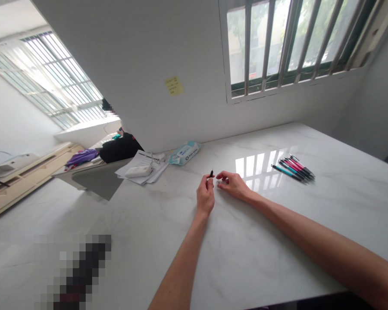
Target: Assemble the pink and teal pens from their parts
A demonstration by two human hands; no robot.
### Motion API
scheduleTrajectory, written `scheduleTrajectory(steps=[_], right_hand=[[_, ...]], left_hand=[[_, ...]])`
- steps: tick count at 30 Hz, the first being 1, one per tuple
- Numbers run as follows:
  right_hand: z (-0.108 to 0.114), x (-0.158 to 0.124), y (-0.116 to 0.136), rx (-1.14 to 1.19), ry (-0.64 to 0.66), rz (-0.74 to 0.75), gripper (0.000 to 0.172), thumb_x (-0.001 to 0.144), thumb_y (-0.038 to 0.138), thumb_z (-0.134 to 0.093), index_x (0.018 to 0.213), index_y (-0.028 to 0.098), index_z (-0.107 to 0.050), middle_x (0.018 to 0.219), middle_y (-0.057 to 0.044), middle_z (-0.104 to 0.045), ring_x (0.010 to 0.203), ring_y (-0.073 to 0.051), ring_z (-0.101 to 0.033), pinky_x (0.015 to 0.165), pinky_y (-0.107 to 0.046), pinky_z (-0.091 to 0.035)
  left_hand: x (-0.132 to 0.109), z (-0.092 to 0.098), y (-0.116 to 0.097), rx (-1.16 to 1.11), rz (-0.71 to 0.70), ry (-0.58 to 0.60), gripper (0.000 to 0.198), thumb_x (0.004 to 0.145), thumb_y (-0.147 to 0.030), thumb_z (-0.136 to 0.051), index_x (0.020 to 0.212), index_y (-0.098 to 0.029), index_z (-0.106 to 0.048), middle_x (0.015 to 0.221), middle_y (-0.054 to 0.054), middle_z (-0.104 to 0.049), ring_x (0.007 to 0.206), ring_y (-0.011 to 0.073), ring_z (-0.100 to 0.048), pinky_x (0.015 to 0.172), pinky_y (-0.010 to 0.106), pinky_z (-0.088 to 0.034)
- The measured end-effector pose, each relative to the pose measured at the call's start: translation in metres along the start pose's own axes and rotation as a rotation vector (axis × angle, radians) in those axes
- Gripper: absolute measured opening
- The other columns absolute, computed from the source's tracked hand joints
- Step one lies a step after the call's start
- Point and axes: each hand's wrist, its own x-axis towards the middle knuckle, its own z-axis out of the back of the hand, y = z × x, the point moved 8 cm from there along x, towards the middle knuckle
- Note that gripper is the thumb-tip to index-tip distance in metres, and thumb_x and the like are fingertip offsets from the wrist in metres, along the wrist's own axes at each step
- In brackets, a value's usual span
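Note:
My left hand (206,196) is closed around a slim black pen or pen part (211,173), whose dark tip points up above the fingers. Just to its right, my right hand (234,185) rests low over the white marbled table (245,258). Its thumb and index finger are curved with a gap between their tips. A tiny dark spot shows in that gap, too small to name. Farther right lies a group of several pens (292,168) in black, pink and teal, side by side.
A blue and white wipes packet (185,153) lies by the wall, beside papers (161,165) with a white box (138,171) on top. A yellow sticky note (173,85) is on the wall. A pixelated dark object (84,271) occupies the lower left. Another desk holds dark and purple cloth (84,157).

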Motion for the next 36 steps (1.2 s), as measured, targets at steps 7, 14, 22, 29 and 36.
scheduleTrajectory(steps=[7,14,22,29,36], right_hand=[[0.007,0.0,0.007,0.21,0.033,0.008,0.046,0.088,0.054,-0.066,0.063,0.022,-0.045,0.059,0.005,-0.043,0.058,-0.012,-0.04,0.057,-0.028,-0.033],[-0.004,-0.006,-0.001,0.308,0.176,-0.027,0.056,0.089,0.069,-0.062,0.065,0.018,-0.062,0.061,0.001,-0.055,0.062,-0.015,-0.048,0.062,-0.03,-0.037],[0.0,-0.006,-0.006,0.485,0.244,-0.131,0.042,0.075,0.057,-0.083,0.074,0.02,-0.063,0.067,0.0,-0.066,0.064,-0.015,-0.058,0.064,-0.029,-0.043],[0.002,-0.004,-0.015,0.788,0.392,-0.209,0.038,0.069,0.036,-0.091,0.1,0.019,-0.076,0.095,-0.005,-0.075,0.084,-0.019,-0.068,0.088,-0.035,-0.052],[0.003,0.0,-0.015,0.765,0.393,-0.198,0.037,0.073,0.035,-0.09,0.103,0.019,-0.075,0.082,-0.003,-0.075,0.08,-0.018,-0.068,0.083,-0.033,-0.054]], left_hand=[[-0.009,-0.008,-0.019,0.24,-0.077,0.093,0.034,0.107,-0.046,-0.039,0.097,-0.023,-0.063,0.08,0.004,-0.068,0.076,0.0205,-0.064,0.074,0.029,-0.044],[-0.031,-0.037,-0.036,0.31,-0.178,0.306,0.036,0.107,-0.04,-0.041,0.121,-0.022,-0.069,0.111,0.014,-0.078,0.097,0.0297,-0.072,0.086,0.036,-0.05],[-0.026,-0.033,-0.024,0.211,-0.115,0.291,0.031,0.107,-0.036,-0.041,0.102,-0.022,-0.068,0.098,0.009,-0.078,0.086,0.0228,-0.071,0.08,0.031,-0.049],[-0.02,-0.031,-0.021,0.188,-0.101,0.292,0.029,0.105,-0.038,-0.045,0.091,-0.022,-0.064,0.085,0.004,-0.073,0.078,0.0189,-0.065,0.074,0.027,-0.044],[-0.017,-0.033,-0.023,0.21,-0.11,0.272,0.029,0.105,-0.037,-0.043,0.091,-0.022,-0.063,0.087,0.004,-0.072,0.077,0.0178,-0.063,0.075,0.026,-0.043]])
